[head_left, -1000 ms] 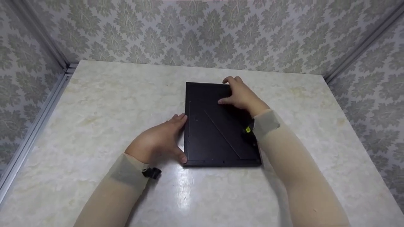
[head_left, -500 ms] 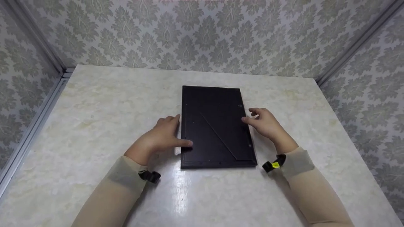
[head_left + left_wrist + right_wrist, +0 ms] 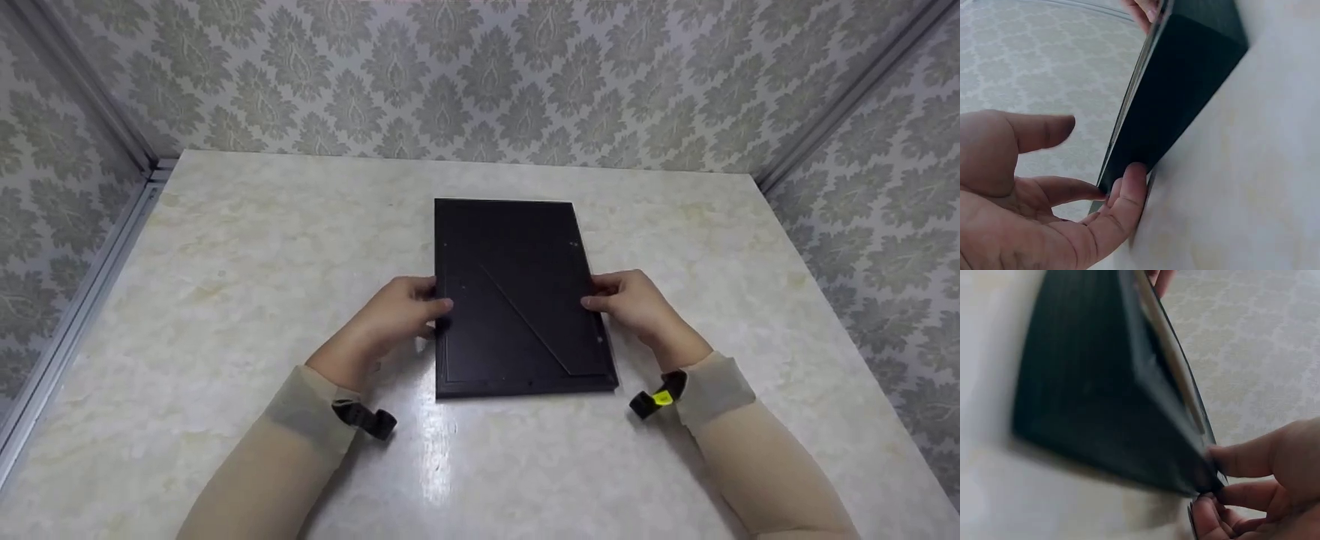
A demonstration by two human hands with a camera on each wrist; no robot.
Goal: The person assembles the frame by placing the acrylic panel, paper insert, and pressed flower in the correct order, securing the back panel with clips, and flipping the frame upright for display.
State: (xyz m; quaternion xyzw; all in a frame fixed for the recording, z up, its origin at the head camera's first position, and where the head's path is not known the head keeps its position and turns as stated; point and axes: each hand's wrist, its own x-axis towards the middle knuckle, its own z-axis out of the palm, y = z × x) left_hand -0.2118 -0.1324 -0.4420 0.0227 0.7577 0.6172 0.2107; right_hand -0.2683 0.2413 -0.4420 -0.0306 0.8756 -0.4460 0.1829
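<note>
A black picture frame (image 3: 510,330) lies back side up on the table, its slanted stand flap flat against the backing. At its left edge my left hand (image 3: 386,319) has the thumb over the top and the fingers at the side. The left wrist view shows those fingers (image 3: 1126,208) curled against the frame's side and lower edge, with the thumb raised off it. My right hand (image 3: 637,304) pinches the opposite edge, thumb above and fingers beneath. In the right wrist view a tan strip (image 3: 1171,349) shows along the frame's rim. The front of the frame is hidden.
The marbled table (image 3: 285,225) spreads around the frame on all sides. Patterned wall panels (image 3: 465,82) close off the back and both sides, with metal rails (image 3: 82,285) along the left. A black wrist camera (image 3: 367,420) sits on each sleeve.
My right hand has come down from the frame's far right corner to its right edge and taken hold. The left hand's thumb has moved up along the left edge, and its fingers have curled in.
</note>
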